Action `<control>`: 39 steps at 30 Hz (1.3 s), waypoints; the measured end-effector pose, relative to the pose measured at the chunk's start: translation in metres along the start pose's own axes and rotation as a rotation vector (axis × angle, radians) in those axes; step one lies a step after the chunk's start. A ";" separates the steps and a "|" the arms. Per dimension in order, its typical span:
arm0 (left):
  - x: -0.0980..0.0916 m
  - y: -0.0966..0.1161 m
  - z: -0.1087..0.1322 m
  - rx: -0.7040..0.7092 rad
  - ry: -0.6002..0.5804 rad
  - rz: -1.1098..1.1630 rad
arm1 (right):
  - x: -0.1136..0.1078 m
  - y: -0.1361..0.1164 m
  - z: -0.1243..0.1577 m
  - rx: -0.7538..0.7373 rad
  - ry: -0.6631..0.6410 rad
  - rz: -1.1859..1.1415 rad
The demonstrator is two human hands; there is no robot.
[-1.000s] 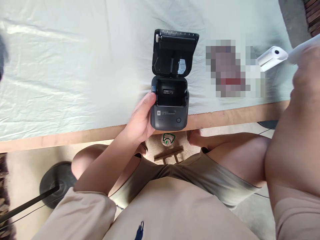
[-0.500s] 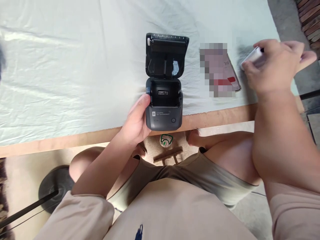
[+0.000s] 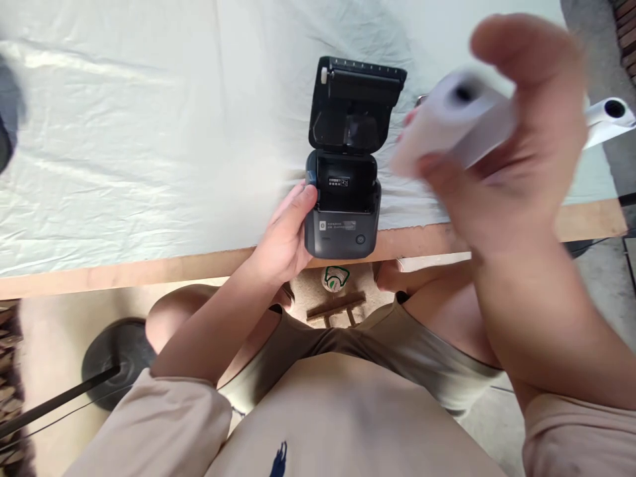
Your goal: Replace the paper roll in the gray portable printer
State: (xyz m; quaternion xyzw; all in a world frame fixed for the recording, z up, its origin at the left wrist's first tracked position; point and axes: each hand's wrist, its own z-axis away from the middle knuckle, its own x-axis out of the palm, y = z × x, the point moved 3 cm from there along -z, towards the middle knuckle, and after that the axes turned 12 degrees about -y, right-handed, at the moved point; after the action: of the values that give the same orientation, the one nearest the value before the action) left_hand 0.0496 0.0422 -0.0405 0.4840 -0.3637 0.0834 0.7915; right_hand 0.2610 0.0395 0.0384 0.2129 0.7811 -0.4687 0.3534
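Observation:
A black label printer point(image 3: 342, 228) stands upright with its lid point(image 3: 352, 106) flipped up, showing a hollow paper bay. My left hand point(image 3: 288, 228) grips the printer's left side, thumb at the edge of the bay. To the right of the printer, my right hand point(image 3: 527, 139) is closed around a white paper roll point(image 3: 437, 126), slightly blurred by motion. The dark core hole of the roll faces up. Another white paper roll point(image 3: 603, 119) lies on the table beyond my right hand. The phone behind the held roll is almost wholly hidden.
A pale cloth point(image 3: 149, 165) covers the table, whose wooden edge point(image 3: 124, 268) runs in front of me. A round black stand base point(image 3: 116, 361) with a pole is on the floor at left. Something dark point(image 3: 7, 112) sits at the far left edge.
My right hand has lifted a paper roll from the table's right side and brought it left, nearer the printer. The printer and my left hand appear slightly further right in view.

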 end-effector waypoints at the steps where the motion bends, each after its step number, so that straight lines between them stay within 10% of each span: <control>1: 0.001 0.000 0.000 0.017 0.000 0.000 | 0.006 -0.006 0.005 -0.082 0.042 -0.065; 10: 0.004 -0.002 0.007 0.123 -0.072 -0.082 | 0.025 -0.014 -0.005 0.115 -0.191 0.442; 19: 0.005 0.001 0.003 0.049 -0.082 -0.055 | 0.032 -0.024 0.008 -0.141 -0.037 0.399; 24: 0.002 0.004 0.007 0.071 -0.065 -0.111 | 0.032 -0.022 0.011 -0.337 0.108 0.135; 29: -0.008 -0.003 0.003 0.077 -0.119 -0.226 | 0.024 0.005 0.000 0.018 0.359 -0.166; 34: -0.021 -0.008 -0.004 0.081 -0.181 -0.288 | 0.029 0.022 -0.010 0.336 0.142 -0.718; 39: -0.018 -0.005 0.001 0.072 -0.153 -0.266 | 0.044 0.022 -0.006 0.291 0.009 -0.732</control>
State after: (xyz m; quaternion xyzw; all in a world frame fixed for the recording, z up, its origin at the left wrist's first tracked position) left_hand 0.0387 0.0432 -0.0554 0.5607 -0.3525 -0.0463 0.7478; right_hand 0.2443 0.0547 -0.0057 -0.0298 0.7323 -0.6686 0.1257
